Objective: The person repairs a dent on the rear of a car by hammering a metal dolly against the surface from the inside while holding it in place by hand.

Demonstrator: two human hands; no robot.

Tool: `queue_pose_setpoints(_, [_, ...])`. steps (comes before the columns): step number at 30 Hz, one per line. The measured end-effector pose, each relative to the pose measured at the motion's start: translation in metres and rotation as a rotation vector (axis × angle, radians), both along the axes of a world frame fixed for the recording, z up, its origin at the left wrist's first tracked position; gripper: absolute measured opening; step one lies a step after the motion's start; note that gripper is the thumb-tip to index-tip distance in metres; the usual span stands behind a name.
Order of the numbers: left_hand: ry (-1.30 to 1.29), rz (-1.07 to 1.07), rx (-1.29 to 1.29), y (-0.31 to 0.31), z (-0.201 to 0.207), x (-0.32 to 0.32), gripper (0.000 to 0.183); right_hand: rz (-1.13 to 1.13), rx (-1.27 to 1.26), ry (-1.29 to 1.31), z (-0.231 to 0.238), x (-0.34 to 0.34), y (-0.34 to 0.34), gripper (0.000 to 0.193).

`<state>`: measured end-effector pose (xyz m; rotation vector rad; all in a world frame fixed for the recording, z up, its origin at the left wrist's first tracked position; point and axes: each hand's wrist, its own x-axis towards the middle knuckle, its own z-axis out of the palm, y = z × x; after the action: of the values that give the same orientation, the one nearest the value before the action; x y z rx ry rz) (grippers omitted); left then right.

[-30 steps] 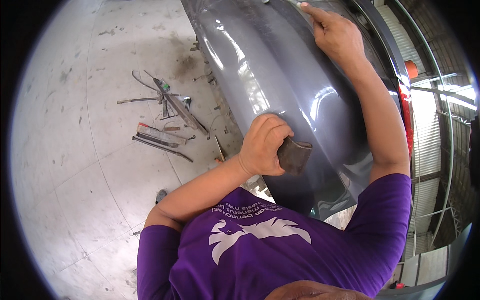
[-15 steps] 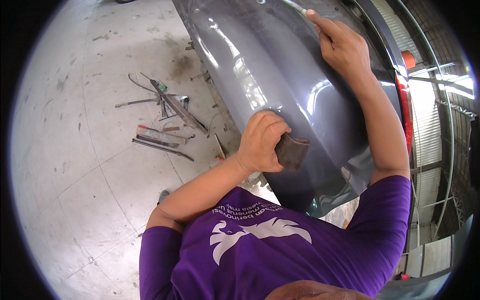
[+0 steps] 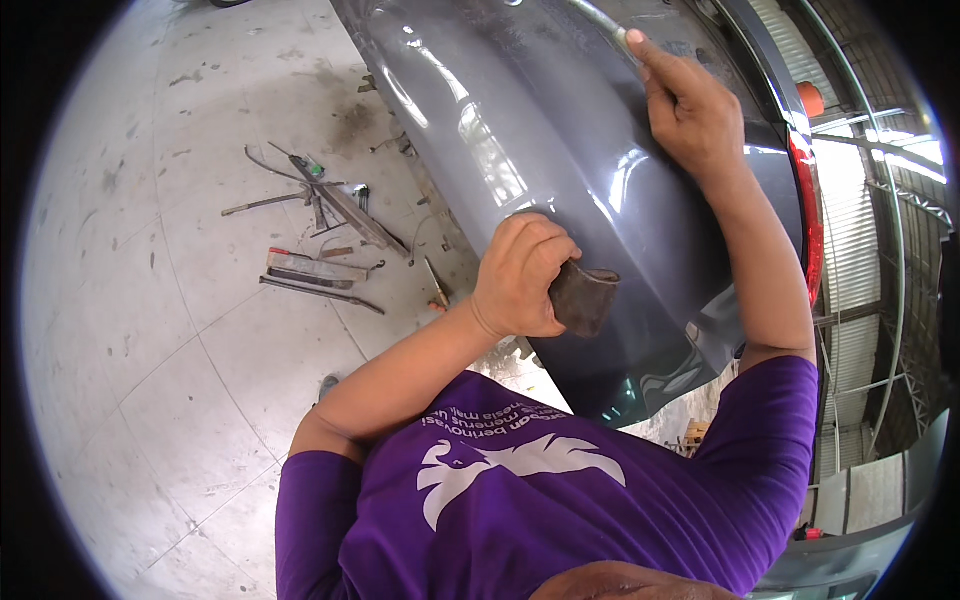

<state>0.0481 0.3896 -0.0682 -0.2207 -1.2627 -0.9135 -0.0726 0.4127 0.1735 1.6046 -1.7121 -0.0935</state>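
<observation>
My left hand [image 3: 522, 275] is closed round a dark brown dolly block [image 3: 586, 298] with a curved side. The block is over the grey car body panel [image 3: 560, 160]; whether it touches the surface I cannot tell. Higher up and to the right, my right hand [image 3: 695, 110] grips a slim pale metal tool handle [image 3: 600, 22], its index finger stretched along it. The handle slants up and left over the panel, and its far end is hard to make out at the top edge. Light streaks reflect off the panel.
Several long metal tools [image 3: 350, 215] lie in a loose pile on the pale tiled floor [image 3: 140, 330], left of the car. A screwdriver-like tool [image 3: 437, 284] lies nearer the panel's edge. A red tail light [image 3: 806, 210] borders the panel on the right.
The view has shifted slightly. My right hand sits a little farther right and lower in the picture with the handle still gripped. My left hand keeps hold of the dolly block, almost unmoved.
</observation>
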Motion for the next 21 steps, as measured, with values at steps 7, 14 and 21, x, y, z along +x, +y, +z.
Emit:
queue_pose_setpoints(7, [0.011,-0.010,0.005,0.000,0.000,0.002,0.050,-0.004,-0.024,-0.038,-0.006,0.003,0.002,0.035])
queue_pose_setpoints(14, [0.018,-0.016,0.007,0.002,-0.002,0.002,0.052,0.150,-0.076,-0.076,-0.008,0.008,0.001,0.038])
queue_pose_setpoints(21, [0.001,-0.012,-0.023,-0.005,-0.002,0.001,0.052,-0.013,-0.017,0.082,-0.003,0.008,0.005,0.044])
